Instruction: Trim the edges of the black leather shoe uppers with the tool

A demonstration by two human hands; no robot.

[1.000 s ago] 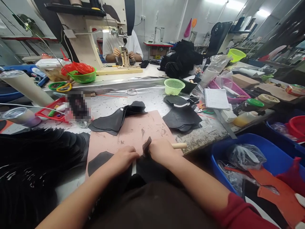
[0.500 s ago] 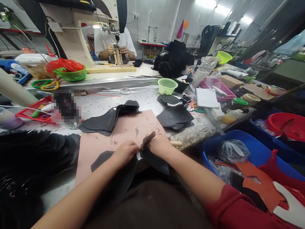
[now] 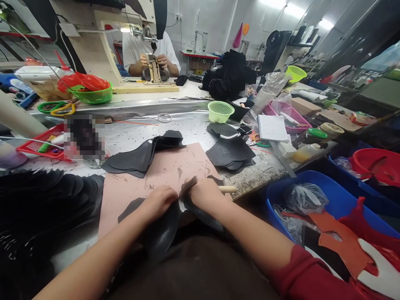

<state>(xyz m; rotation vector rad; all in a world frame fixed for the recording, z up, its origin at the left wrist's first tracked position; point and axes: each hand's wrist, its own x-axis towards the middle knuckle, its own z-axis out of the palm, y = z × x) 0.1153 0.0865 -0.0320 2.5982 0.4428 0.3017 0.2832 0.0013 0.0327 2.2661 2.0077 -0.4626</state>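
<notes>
Low on the pinkish board (image 3: 125, 191), a black leather piece (image 3: 165, 229) lies close to my body and hangs over the near edge. A small white patch shows on it between my hands. My left hand (image 3: 161, 202) is closed on the leather, fingers bent at its seam. My right hand (image 3: 204, 193) grips a hammer (image 3: 228, 189), its pale wooden handle sticking out to the right. The dark head is at the thumb side, close to my left fingertips. Its contact with the leather is hidden. Stacked black leather pieces lie beyond, left (image 3: 137, 156) and right (image 3: 231, 152).
A large black stack (image 3: 46, 208) fills the left side. A sewing machine (image 3: 106, 54) stands ahead, with a person (image 3: 150, 54) working behind it. A green basket (image 3: 220, 111) and a notebook (image 3: 273, 128) sit on the bench. Blue bins (image 3: 281, 216) stand right.
The hammer in my right hand has moved slightly left and down, its head turned lower toward the leather. My left hand has shifted a little left.
</notes>
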